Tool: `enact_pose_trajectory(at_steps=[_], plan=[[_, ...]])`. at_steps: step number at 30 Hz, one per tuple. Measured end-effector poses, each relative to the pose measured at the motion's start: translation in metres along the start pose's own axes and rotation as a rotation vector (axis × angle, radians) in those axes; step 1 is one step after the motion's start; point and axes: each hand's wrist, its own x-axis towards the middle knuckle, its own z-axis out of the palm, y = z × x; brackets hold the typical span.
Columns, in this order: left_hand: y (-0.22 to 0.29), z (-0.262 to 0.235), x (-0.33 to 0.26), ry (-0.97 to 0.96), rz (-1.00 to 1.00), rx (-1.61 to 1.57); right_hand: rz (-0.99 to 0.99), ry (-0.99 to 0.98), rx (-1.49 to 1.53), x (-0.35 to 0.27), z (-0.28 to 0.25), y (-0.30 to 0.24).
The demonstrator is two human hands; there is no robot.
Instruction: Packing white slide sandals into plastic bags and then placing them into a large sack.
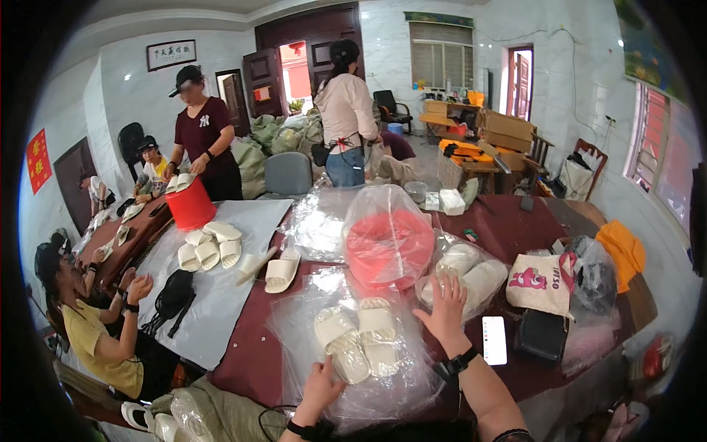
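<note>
My left hand [322,384] is low at the near edge of the dark red table [508,228], fingers curled onto the near hem of the clear plastic bag [353,346] that lies flat in front of me; it looks like a light pinch on the film, though I cannot tell how firmly it is closed. Inside that bag sits the pair of cream foam slippers [361,339], side by side, long axes running away from me and tilted a little to the left, just beyond my left fingertips. My right hand [444,308] is further out and to the right, palm down, fingers spread wide and gripping nothing, resting at the bag's far right corner. It is touching or nearly touching a second clear bag of cream slippers [464,269]. Beyond both stands a bagged red plastic bucket [389,243]. Right of my wrist lies a white-screened phone [494,339].
</note>
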Motion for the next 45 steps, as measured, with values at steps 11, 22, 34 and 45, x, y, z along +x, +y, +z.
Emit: enact_pose_trajectory(at_steps=[11,22,34,45], plan=[[0.005,-0.014,-0.002,-0.138,-0.022,-0.123,0.196,-0.396,0.058,-0.033,0.061,0.031],[0.001,-0.110,0.084,-0.187,-0.082,-0.028,-0.039,-0.377,0.627,-0.075,-0.006,-0.055],[-0.012,-0.012,0.039,-0.195,-0.108,0.094,0.223,-0.416,0.354,-0.090,0.006,-0.066],[-0.030,0.007,0.040,-0.123,-0.138,-1.485,0.778,-0.765,1.544,-0.093,0.038,-0.036]])
